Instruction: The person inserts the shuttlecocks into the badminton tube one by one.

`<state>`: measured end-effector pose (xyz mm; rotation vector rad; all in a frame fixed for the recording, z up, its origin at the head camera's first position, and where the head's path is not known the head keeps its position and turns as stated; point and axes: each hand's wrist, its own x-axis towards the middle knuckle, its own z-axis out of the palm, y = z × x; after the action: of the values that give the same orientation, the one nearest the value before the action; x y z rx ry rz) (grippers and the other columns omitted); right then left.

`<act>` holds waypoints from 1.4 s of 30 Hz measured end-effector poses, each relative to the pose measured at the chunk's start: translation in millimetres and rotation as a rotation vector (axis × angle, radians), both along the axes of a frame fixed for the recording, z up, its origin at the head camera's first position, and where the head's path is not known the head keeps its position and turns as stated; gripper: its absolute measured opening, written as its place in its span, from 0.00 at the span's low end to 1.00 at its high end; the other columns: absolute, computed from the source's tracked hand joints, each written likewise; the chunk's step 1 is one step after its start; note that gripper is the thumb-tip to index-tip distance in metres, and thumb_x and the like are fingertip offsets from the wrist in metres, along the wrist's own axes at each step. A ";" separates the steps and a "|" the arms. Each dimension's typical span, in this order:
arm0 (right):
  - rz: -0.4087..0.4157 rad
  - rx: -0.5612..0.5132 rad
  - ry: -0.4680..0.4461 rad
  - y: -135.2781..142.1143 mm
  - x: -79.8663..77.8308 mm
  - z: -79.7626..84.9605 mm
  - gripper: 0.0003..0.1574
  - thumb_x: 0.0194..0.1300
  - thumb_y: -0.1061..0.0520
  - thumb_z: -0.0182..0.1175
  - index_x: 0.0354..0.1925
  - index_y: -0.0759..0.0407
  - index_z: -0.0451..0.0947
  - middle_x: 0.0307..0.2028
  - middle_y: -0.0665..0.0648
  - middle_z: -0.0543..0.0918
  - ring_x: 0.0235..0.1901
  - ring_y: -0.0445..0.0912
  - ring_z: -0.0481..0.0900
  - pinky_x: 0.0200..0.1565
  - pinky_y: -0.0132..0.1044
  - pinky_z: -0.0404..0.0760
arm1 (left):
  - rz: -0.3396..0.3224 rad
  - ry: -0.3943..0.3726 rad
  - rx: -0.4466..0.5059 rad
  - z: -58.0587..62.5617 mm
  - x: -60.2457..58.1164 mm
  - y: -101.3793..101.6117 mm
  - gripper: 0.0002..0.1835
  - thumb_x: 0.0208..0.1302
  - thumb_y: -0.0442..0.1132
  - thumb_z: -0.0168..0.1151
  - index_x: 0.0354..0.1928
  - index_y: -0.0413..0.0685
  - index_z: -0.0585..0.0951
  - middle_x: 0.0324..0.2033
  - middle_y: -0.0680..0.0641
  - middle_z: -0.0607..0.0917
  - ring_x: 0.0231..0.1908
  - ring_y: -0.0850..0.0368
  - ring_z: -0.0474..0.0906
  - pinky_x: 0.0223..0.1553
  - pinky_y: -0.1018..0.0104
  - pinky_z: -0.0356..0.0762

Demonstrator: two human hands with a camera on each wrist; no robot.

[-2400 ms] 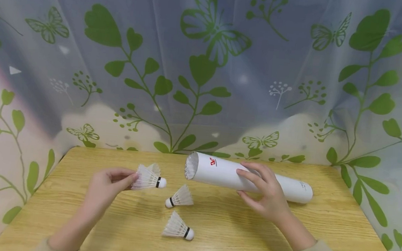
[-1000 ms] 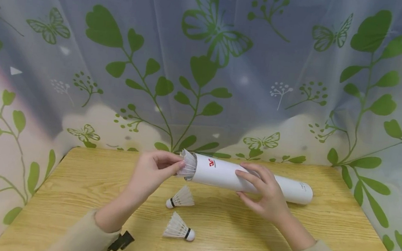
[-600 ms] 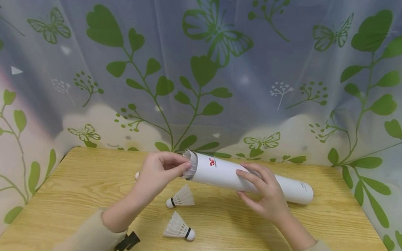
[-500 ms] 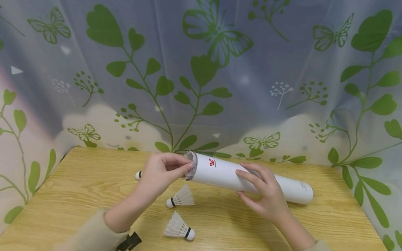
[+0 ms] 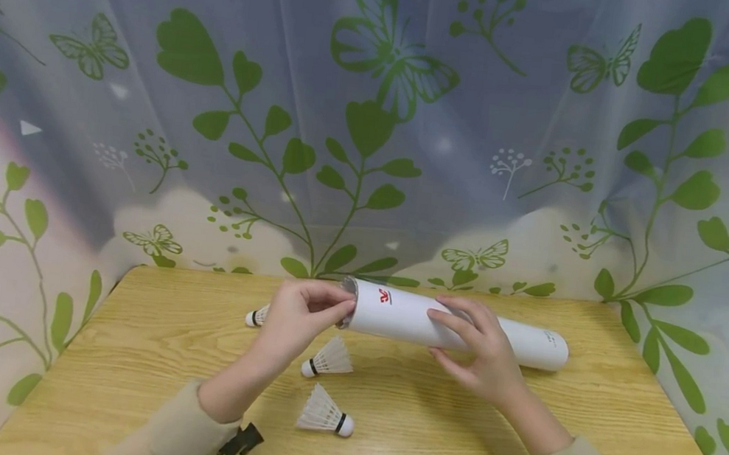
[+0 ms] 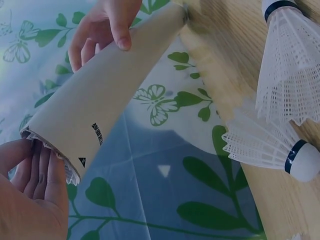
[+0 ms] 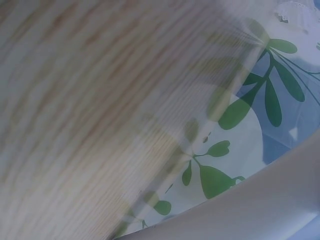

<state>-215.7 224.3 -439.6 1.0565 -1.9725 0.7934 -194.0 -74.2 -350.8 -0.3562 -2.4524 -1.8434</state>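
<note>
A white shuttlecock tube [image 5: 402,314] with a red logo lies slanted, its mouth to the left and raised over the table. My right hand [image 5: 483,350] grips it around the middle, thumb below and fingers above. At the mouth, my left hand [image 5: 302,316] pinches a shuttlecock [image 6: 73,174] by its skirt edge. That shuttlecock is almost wholly inside the tube, only its jagged rim showing in the left wrist view. Two shuttlecocks, a nearer one [image 5: 322,410] and a farther one [image 5: 329,358], lie below the tube's mouth. Behind my left hand, another shuttlecock [image 5: 255,317] is partly hidden.
The wooden table [image 5: 448,444] reaches back to a curtain [image 5: 267,136] printed with green leaves and butterflies. In the right wrist view the tube fills the lower right corner, beside the table edge. Dark straps show at both cuffs.
My left hand carried the shuttlecock rightward to the tube's mouth and pushed it in until its skirt nearly vanished. The shuttlecock behind that hand came partly into view. My right hand stayed still.
</note>
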 end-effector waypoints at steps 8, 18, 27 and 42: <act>-0.015 -0.007 -0.011 0.1 1.1 0.5 0.28 0.79 0.38 0.58 0.60 0.57 0.84 0.60 0.66 0.82 0.60 0.57 0.79 0.71 0.27 0.68 | -0.005 0.007 0.005 -0.5 1.0 3.9 0.06 0.67 0.26 0.70 0.43 0.33 0.91 0.43 0.35 0.93 0.39 0.53 0.91 0.41 0.73 0.88; 0.012 -0.010 0.009 -0.4 -0.5 0.7 0.27 0.79 0.41 0.60 0.61 0.58 0.83 0.59 0.66 0.82 0.59 0.57 0.80 0.70 0.28 0.70 | -0.070 0.010 -0.005 0.2 -0.2 -8.6 0.07 0.69 0.29 0.70 0.46 0.34 0.91 0.45 0.36 0.93 0.39 0.62 0.91 0.43 0.72 0.89; 0.013 -0.015 0.014 -0.9 -1.0 1.4 0.27 0.79 0.40 0.60 0.60 0.59 0.83 0.59 0.67 0.82 0.59 0.57 0.80 0.70 0.27 0.70 | -0.049 0.021 0.065 -1.2 -13.5 -42.3 0.10 0.70 0.28 0.68 0.49 0.28 0.88 0.44 0.31 0.92 0.37 0.70 0.90 0.49 0.71 0.89; 0.015 -0.008 0.024 -0.7 -1.7 -0.4 0.27 0.79 0.40 0.60 0.61 0.58 0.83 0.59 0.66 0.82 0.59 0.57 0.79 0.71 0.27 0.69 | 0.097 -0.100 -0.244 -42.6 -60.1 -102.5 0.15 0.73 0.40 0.70 0.55 0.40 0.89 0.53 0.40 0.91 0.51 0.51 0.90 0.61 0.52 0.86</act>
<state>-217.4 223.6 -440.0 1.0725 -1.9419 0.7934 -254.2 -176.7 -393.4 -0.1546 -2.7161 -1.5646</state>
